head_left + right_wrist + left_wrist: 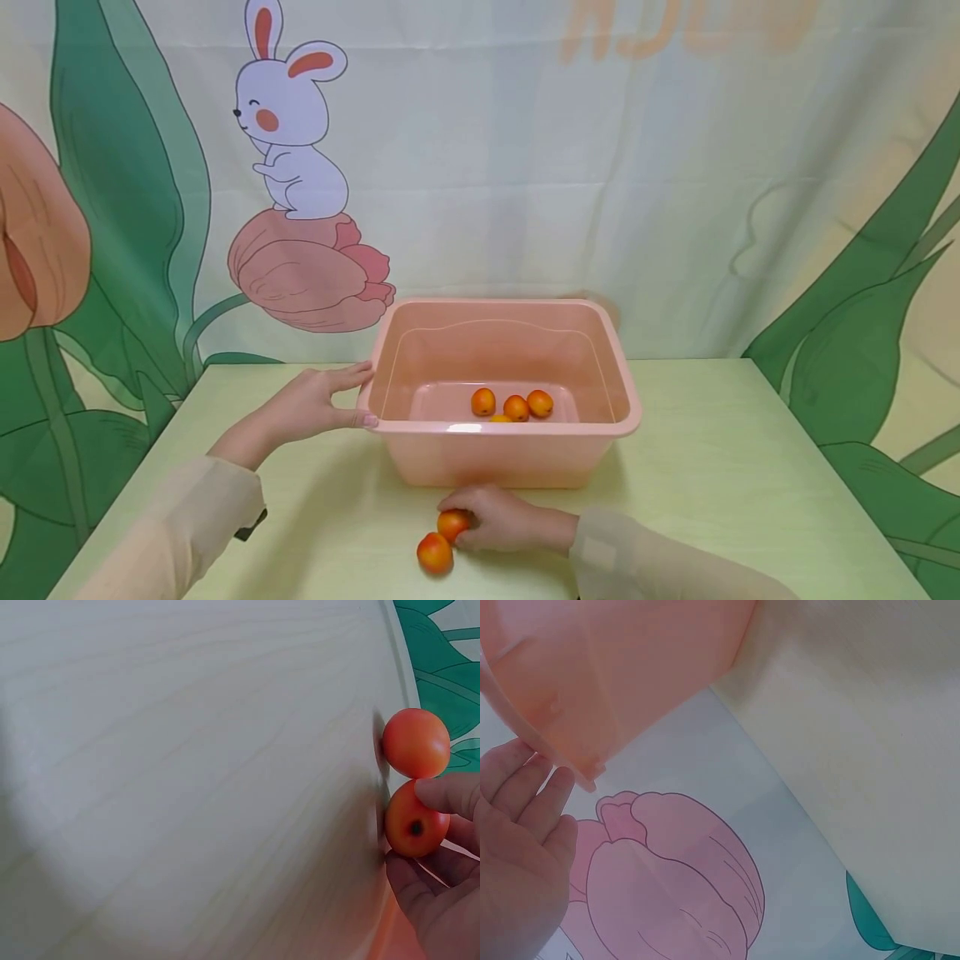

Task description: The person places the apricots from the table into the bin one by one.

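My right hand (498, 518) pinches a small orange-red fruit (417, 823), apricot-like with a dark spot at one end, between thumb and fingers. This fruit sits at the table in front of a pink plastic tub (498, 458). Touching it is a second, similar fruit (435, 553), nearer the table's front. At the tub's front left corner, my left hand (311, 406) holds the rim, thumb on top and fingertips (559, 780) against its outer underside. Inside the tub lie several more such fruits (516, 408); the front wall partly hides one.
The pale wood-grain table (697, 467) carries the tub near its back edge. Directly behind hangs a cloth backdrop (480, 167) printed with a rabbit, tulips and green leaves.
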`<state>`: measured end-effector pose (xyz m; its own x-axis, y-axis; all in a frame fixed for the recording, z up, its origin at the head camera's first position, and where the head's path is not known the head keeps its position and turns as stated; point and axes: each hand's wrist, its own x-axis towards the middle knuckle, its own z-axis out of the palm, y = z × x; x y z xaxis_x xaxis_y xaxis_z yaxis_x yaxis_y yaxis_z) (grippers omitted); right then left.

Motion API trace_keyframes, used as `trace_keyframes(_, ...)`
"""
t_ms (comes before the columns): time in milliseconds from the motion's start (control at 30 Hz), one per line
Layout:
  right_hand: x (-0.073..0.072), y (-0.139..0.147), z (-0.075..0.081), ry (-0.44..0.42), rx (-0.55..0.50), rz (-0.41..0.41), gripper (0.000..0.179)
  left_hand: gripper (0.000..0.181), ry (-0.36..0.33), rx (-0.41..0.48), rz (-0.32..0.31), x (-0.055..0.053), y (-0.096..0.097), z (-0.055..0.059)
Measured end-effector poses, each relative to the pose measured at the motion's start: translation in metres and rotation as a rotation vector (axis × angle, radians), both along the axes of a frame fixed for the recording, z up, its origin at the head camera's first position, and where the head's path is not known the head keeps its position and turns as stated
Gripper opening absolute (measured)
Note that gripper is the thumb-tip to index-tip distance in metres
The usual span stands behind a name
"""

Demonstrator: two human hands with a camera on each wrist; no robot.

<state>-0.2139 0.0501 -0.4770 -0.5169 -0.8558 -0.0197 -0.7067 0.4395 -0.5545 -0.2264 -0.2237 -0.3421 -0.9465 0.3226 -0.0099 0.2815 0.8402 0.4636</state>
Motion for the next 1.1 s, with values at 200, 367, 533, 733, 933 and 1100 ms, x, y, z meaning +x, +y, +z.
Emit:
trace_keyframes(200,-0.0001,0.0007,-0.0009,-0.012,-0.027,-0.013,0.036,0.087,0.003,0.002,0.003,0.0010,0.0008,0.0012)
trace_keyframes(367,-0.0013,0.0015,-0.0020,-0.041,-0.036,-0.043,0.036,0.086,0.008,0.009,0.003,0.0018,0.0015,0.0020)
trace_keyframes(533,-0.0013,0.0024,-0.0018,-0.031,-0.037,-0.049,0.036,0.086,0.011,0.009,0.005,0.0020,0.0014,0.0019)
trace_keyframes(733,-0.0008,0.0036,-0.0002,-0.019,-0.061,-0.045,0.035,0.086,0.016,0.008,0.005,0.0023,0.0012,0.0014)
trace_keyframes(933,-0.0014,0.0048,-0.0007,-0.018,-0.069,-0.064,0.036,0.086,0.017,0.005,0.002,0.0020,0.0010,0.0013)
trace_keyframes(1100,-0.0020,0.0058,-0.0007,0.003,-0.078,-0.065,0.035,0.086,0.020,0.007,0.003,0.0017,0.0008,0.0010)
